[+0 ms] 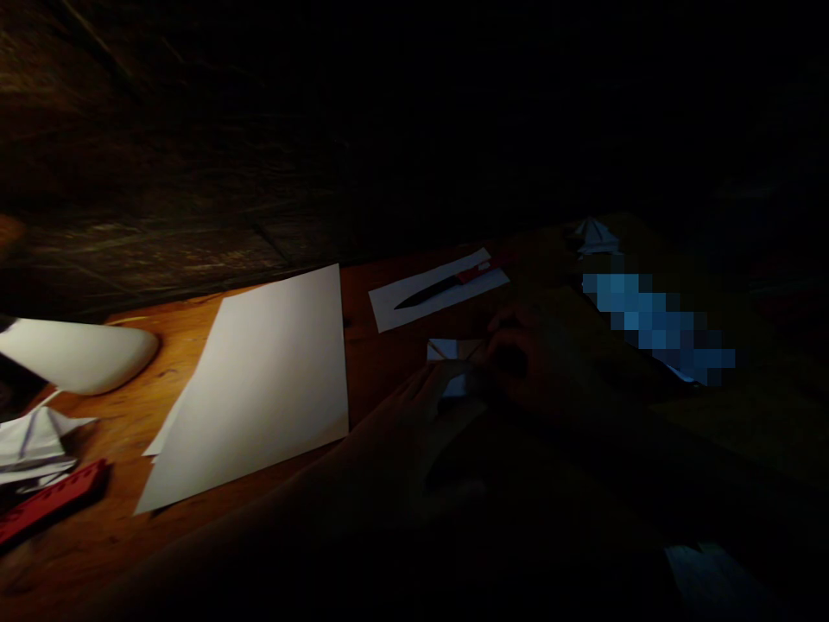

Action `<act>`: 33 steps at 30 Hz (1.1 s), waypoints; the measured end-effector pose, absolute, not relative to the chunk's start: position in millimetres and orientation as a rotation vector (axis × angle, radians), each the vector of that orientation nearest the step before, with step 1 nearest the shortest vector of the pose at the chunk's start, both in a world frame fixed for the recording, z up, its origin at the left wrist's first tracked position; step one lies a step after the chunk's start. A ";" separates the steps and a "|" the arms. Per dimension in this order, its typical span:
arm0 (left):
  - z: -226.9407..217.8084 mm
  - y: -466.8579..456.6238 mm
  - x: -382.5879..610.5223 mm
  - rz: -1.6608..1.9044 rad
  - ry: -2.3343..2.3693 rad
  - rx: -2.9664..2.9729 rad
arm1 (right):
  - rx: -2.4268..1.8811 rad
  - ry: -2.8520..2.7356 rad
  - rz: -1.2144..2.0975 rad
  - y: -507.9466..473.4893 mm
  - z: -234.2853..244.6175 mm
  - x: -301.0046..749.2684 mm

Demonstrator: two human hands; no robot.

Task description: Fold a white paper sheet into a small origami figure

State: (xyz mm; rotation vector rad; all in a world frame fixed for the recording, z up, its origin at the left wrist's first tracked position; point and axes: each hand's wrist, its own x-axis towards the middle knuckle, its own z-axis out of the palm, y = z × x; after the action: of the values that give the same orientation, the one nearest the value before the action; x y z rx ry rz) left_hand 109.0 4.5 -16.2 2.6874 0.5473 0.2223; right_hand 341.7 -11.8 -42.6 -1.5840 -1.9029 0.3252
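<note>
Deep in shadow, the left hand [414, 423] and right hand [524, 354] are close around a small folded white paper [453, 350], though the grip is hard to make out. Farther along the wooden bench [363, 294] lie a large white sheet [259, 389] and a black-bladed knife [431, 291] on a paper strip [401, 302].

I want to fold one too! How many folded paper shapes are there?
3: one folded paper shape at the left edge of the wooden table, one at the far right, and one between the left hand and right hand. More may be hidden in the dark.
</note>
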 end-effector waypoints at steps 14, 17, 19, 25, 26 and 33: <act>-13.2 14.0 106.6 0.105 0.449 2.736 | -1.320 -2.260 0.088 -19.6 -35.8 352.9; -11.3 16.5 104.7 0.130 0.441 2.707 | -1.132 -2.428 -0.012 -20.8 -32.5 358.9; -9.8 17.7 104.3 0.152 0.427 2.702 | -1.086 -2.495 -0.053 -23.8 -29.6 357.0; -8.0 21.6 105.7 0.166 0.401 2.721 | -1.336 -2.540 -0.231 -43.3 -22.8 338.3; -8.7 23.4 105.3 0.180 0.392 2.733 | -1.351 -2.528 -0.273 -46.0 -23.1 336.6; -21.2 43.5 95.4 0.297 0.373 2.687 | -1.260 -2.612 -0.375 -54.0 -25.4 331.9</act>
State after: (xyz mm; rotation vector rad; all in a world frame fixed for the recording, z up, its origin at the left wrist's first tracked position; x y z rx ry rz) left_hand 95.4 43.5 -21.2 2.6874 0.3728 0.2968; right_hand 331.9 -54.0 -25.4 -1.2598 -2.6120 -0.3749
